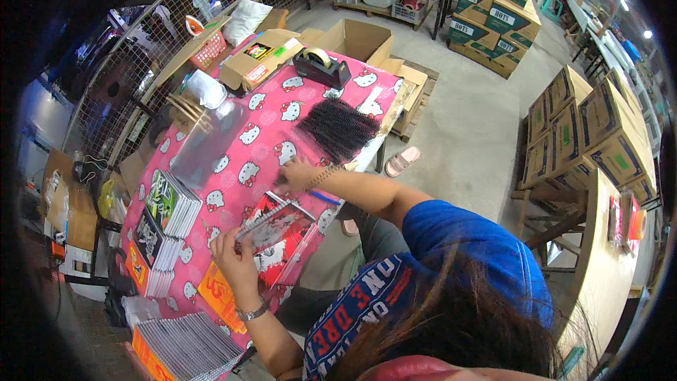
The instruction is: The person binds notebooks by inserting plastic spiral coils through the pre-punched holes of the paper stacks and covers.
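Note:
My left hand (236, 257) grips the left edge of a notebook (282, 229) with a grey and red printed cover, tilted up over a red, black and white printed cover (282, 261). Just beyond its upper edge is my right hand (297, 173), fingers bent down and closed near the tabletop; what they hold, if anything, is hidden. A thin dark coil (328, 176) crosses my right wrist. Beside the notebook lies a blue pen-like stick (325, 198). Farther off, a bundle of black binding coils (338, 128) rests on the pink cartoon-print tablecloth (248, 134).
Stacks of spiral notebooks (169, 204) stand along the left, with another stack (187, 346) at the near left. A tape dispenser (322, 68), a cardboard box (259, 58) and clear plastic sheets (204, 144) sit farther back. Cartons (493, 14) stand on the floor beyond.

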Tool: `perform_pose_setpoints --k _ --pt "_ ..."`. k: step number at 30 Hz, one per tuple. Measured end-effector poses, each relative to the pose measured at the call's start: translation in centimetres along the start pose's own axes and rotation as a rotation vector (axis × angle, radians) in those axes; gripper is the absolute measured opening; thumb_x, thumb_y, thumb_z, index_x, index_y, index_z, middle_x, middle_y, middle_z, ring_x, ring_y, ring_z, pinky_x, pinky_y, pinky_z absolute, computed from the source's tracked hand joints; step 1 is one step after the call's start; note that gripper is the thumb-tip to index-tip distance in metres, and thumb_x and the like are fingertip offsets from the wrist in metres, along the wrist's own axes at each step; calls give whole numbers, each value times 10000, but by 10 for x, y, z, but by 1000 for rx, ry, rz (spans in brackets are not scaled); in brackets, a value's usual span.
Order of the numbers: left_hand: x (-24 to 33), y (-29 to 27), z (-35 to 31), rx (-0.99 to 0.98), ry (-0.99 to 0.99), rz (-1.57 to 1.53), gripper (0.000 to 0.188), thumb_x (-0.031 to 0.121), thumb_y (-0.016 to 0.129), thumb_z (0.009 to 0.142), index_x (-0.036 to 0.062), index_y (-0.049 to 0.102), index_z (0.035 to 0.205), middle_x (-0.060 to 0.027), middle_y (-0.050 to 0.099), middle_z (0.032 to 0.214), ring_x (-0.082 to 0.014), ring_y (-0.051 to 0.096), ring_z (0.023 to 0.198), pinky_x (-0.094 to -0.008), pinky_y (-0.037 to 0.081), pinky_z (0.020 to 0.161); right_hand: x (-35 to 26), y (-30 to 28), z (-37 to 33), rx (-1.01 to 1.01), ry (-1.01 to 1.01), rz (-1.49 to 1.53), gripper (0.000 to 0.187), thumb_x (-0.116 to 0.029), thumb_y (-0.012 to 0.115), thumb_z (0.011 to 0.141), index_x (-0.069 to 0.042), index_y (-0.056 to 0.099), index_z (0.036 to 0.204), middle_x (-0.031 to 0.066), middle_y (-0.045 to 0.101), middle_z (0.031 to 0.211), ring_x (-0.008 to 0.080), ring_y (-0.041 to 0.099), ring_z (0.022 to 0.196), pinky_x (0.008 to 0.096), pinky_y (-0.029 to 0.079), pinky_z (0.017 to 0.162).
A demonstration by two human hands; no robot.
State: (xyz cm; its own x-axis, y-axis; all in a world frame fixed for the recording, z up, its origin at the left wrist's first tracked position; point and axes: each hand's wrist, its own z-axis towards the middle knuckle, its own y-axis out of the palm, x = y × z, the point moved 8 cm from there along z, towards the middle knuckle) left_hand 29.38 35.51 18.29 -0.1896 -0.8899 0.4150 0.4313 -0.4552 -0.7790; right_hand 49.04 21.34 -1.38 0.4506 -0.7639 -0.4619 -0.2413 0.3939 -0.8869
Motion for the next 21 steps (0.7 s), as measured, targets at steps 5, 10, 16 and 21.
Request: perform_pose_setpoints --k 5,10,16,21 --pt "-13 -19 -13 65 -82 66 164 101 676 800 14 614 925 -118 594 910 -316 515 912 -419 405 832 -155 -101 -33 -472 -428 334 375 -383 576 883 -54 654 1045 129 669 1000 292 589 1069 457 439 943" --pt "-5 -10 -9 113 -93 136 182 89 661 815 -19 589 943 -164 580 934 -358 506 953 -447 406 857 -205 -134 -92 0 -837 -453 293 -341 610 848 -64 671 922 96 670 878 269 647 920 433 492 796" --pt "-12 -9 -16 134 -80 157 161 46 641 794 -20 586 930 -156 575 923 -356 503 931 -454 404 835 -202 -121 -81 -142 -638 -136 200 -271 640 785 -93 662 874 81 651 856 267 628 932 373 486 770" --pt "-19 -9 -18 142 -71 192 216 212 652 835 14 582 886 -119 582 899 -329 515 918 -445 388 799 -212 -123 -85 -54 -686 -199 231 -265 630 802 -81 639 940 78 626 913 254 609 973 375 480 814"
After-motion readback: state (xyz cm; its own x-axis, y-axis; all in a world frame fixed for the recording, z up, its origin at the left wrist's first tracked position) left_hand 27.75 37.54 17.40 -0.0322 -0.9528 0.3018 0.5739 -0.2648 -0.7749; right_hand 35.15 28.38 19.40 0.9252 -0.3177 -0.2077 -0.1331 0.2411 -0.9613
